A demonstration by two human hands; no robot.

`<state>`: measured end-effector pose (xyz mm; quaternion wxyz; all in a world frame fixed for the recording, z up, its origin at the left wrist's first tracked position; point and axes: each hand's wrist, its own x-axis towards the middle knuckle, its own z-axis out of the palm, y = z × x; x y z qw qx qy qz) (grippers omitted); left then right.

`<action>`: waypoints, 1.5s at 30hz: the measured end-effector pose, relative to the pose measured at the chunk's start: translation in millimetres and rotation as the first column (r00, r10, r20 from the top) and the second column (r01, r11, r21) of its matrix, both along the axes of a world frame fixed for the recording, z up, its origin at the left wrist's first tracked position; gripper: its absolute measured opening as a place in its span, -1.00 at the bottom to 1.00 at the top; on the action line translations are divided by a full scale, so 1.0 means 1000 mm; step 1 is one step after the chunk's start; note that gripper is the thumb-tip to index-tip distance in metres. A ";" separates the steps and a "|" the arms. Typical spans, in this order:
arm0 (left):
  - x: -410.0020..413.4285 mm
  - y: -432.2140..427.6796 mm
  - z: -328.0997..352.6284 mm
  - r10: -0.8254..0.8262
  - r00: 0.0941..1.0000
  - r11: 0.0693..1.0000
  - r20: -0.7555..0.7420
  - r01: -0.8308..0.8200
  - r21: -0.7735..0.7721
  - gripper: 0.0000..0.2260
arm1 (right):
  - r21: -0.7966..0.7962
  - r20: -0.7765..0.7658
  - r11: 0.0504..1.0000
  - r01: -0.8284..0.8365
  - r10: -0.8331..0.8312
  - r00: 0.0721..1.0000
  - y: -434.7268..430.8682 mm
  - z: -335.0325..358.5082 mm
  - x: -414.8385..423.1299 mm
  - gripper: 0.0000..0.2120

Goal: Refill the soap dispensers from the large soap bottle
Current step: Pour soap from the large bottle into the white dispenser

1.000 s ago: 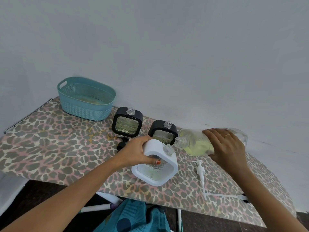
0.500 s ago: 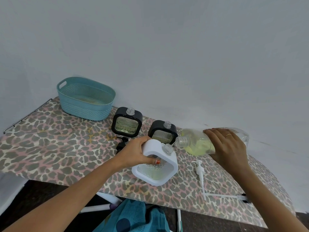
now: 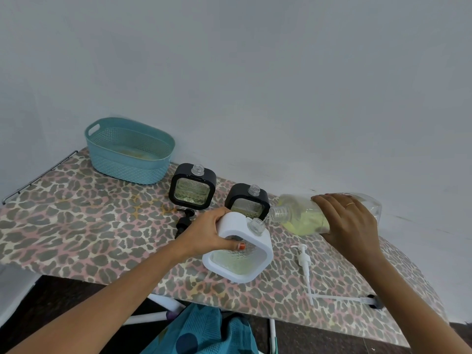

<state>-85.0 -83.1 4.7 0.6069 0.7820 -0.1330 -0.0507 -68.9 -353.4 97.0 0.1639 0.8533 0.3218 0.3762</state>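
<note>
My left hand point(image 3: 208, 233) grips a white square soap dispenser point(image 3: 242, 261), tilted on the table with its open neck toward the right. My right hand point(image 3: 348, 224) holds the large clear soap bottle point(image 3: 301, 215) almost level, yellow-green soap inside, its open mouth just above the dispenser's neck. Two black square dispensers, the left one point(image 3: 192, 187) and the right one point(image 3: 247, 202), stand uncapped behind. A white pump point(image 3: 304, 261) lies on the table to the right.
A teal basket point(image 3: 129, 152) stands at the back left of the leopard-print board point(image 3: 76, 226). A black pump head point(image 3: 184, 221) lies beside my left hand. A second white pump tube point(image 3: 342, 298) lies near the front right edge. A wall is close behind.
The bottle's mouth has come a little closer to the white dispenser's neck. Both hands keep their grips and have barely shifted.
</note>
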 end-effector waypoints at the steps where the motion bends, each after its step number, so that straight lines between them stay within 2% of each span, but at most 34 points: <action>1: 0.000 0.000 0.000 -0.001 1.000 1.000 -0.003 0.001 -0.006 -0.61 | 0.001 0.003 1.000 -0.001 0.001 1.000 0.000 0.000 0.000 -0.39; 7: -0.001 -0.002 0.000 -0.001 1.000 1.000 -0.005 0.001 -0.013 -0.61 | -0.002 0.012 1.000 -0.002 0.002 1.000 -0.002 0.001 0.001 -0.37; 12: 0.000 -0.003 0.000 0.001 1.000 1.000 -0.008 -0.001 -0.020 -0.60 | -0.003 0.003 1.000 0.000 0.000 1.000 -0.003 0.002 -0.001 -0.24; 19: -0.001 -0.002 0.000 0.001 1.000 1.000 0.005 -0.001 -0.020 -0.60 | -0.007 0.000 1.000 -0.007 0.007 1.000 -0.004 0.002 -0.001 -0.22; 38: 0.001 -0.005 -0.002 0.001 1.000 1.000 0.003 -0.001 -0.016 -0.61 | -0.009 0.026 1.000 -0.010 0.010 1.000 -0.006 0.003 -0.002 -0.23; 45: -0.001 -0.007 0.001 -0.003 1.000 1.000 0.001 0.003 -0.026 -0.60 | -0.017 0.023 1.000 0.015 -0.014 1.000 -0.009 0.003 -0.001 -0.35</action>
